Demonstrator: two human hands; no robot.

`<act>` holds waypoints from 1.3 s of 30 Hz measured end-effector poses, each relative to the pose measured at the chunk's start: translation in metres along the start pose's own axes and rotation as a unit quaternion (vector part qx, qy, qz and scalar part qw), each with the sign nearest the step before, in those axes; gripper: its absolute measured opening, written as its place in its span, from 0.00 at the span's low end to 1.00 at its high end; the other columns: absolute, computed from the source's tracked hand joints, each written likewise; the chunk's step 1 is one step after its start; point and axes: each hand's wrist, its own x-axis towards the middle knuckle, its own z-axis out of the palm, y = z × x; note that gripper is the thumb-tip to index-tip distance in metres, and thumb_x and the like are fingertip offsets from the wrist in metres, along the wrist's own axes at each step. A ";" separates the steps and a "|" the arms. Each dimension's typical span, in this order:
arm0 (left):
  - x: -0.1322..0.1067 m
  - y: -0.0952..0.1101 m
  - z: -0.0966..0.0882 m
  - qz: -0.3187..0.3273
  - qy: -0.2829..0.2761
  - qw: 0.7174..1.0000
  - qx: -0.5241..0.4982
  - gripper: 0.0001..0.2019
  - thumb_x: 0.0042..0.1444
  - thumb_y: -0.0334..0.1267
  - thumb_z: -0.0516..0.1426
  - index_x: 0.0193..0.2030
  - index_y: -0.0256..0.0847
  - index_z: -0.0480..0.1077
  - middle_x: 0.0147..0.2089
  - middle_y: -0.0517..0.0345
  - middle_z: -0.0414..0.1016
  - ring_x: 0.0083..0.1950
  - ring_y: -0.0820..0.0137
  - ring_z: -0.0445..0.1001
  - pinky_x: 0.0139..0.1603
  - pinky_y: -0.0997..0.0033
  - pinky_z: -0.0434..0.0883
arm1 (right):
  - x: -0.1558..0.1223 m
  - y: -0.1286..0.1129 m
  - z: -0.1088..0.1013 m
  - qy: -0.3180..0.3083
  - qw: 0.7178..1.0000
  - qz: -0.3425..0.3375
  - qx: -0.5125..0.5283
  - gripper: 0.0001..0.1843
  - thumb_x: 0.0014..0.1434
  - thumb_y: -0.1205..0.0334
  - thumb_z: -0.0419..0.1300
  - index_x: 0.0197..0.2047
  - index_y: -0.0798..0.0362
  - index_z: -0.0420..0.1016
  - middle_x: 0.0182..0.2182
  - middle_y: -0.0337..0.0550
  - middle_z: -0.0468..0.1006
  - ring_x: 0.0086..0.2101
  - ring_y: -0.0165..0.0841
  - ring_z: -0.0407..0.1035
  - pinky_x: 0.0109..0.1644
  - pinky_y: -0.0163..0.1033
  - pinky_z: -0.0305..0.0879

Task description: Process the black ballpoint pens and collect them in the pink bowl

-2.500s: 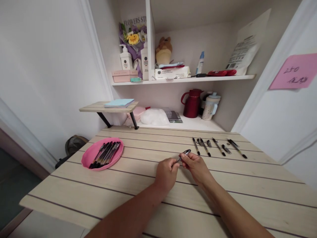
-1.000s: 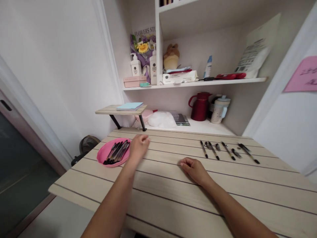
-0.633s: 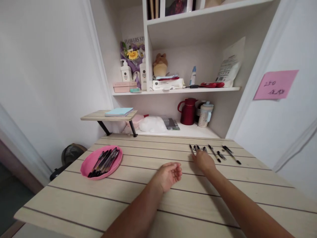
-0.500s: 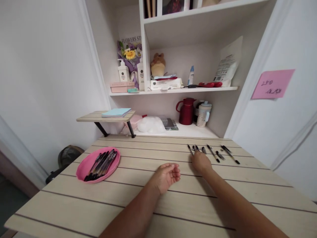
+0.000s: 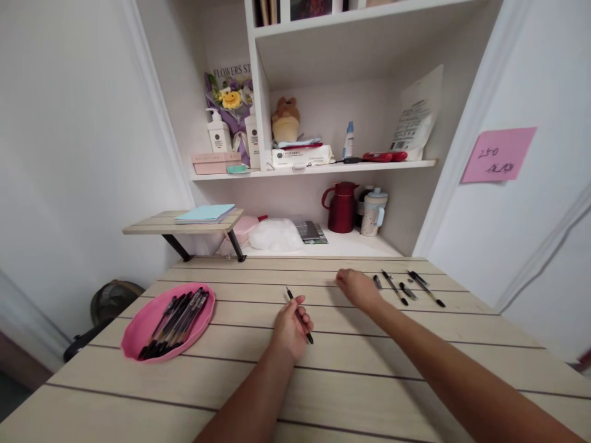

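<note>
Looking down at a striped wooden table (image 5: 152, 378), with white shelves (image 5: 351, 171) across the top of the frame. Grasping, just below centre, one slim pen (image 5: 290, 295) in the left hand (image 5: 290, 326): palm turned up, fingers curled around the barrel, narrow point angled to the upper left, black end to the lower right. To the right of centre, above the tabletop, the right hand (image 5: 357, 288), curled with fingertips drawn together; impossible to tell whether empty or pinching something small. Just beyond, at centre right, more pens (image 5: 394, 288) laid out slantwise among small dark pieces (image 5: 408, 291), probably caps. At lower left, a pink tray (image 5: 133, 329) with a bundle of black pens (image 5: 178, 326) inside. Judging by the pose, at the step of readying a single pen, apparently capless at the point. Seemingly calling next for a steady left-hand hold, point clear of the skin, and careful fingertip alignment at so narrow an end.
</note>
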 end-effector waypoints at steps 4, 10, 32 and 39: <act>0.001 0.003 -0.001 -0.025 -0.002 1.000 0.015 0.08 0.53 0.37 0.55 0.39 0.36 0.67 0.21 0.67 0.56 0.15 0.84 0.51 0.14 0.84 0.48 | 0.031 0.034 -0.008 0.005 0.996 0.055 -0.073 0.12 0.56 0.68 0.52 0.41 0.60 0.73 0.42 0.63 0.73 0.40 0.44 0.71 0.40 0.42 0.61; 0.001 0.002 -0.001 -0.014 -0.005 0.999 0.036 0.10 0.52 0.38 0.56 0.39 0.36 0.67 0.21 0.66 0.56 0.15 0.84 0.51 0.14 0.83 0.45 | 0.041 0.053 0.012 -0.011 0.990 0.083 -0.112 0.12 0.55 0.67 0.52 0.38 0.59 0.75 0.40 0.59 0.75 0.40 0.41 0.71 0.40 0.39 0.60; -0.024 -0.010 0.008 -0.012 -0.131 0.955 0.266 0.13 0.50 0.47 0.54 0.36 0.40 0.59 0.21 0.67 0.63 0.11 0.85 0.49 0.12 0.83 0.42 | -0.071 -0.018 0.025 -0.039 0.800 0.135 0.584 0.07 0.43 0.65 0.61 0.30 0.56 0.72 0.16 0.36 0.70 0.17 0.25 0.60 0.21 0.32 0.56; -0.037 -0.014 0.014 -0.016 -0.168 0.925 0.341 0.09 0.50 0.42 0.52 0.32 0.40 0.59 0.18 0.68 0.64 0.09 0.84 0.48 0.11 0.81 0.40 | -0.090 -0.013 0.020 -0.061 0.709 0.115 0.693 0.15 0.39 0.57 0.69 0.30 0.56 0.73 0.20 0.38 0.71 0.19 0.24 0.61 0.20 0.30 0.56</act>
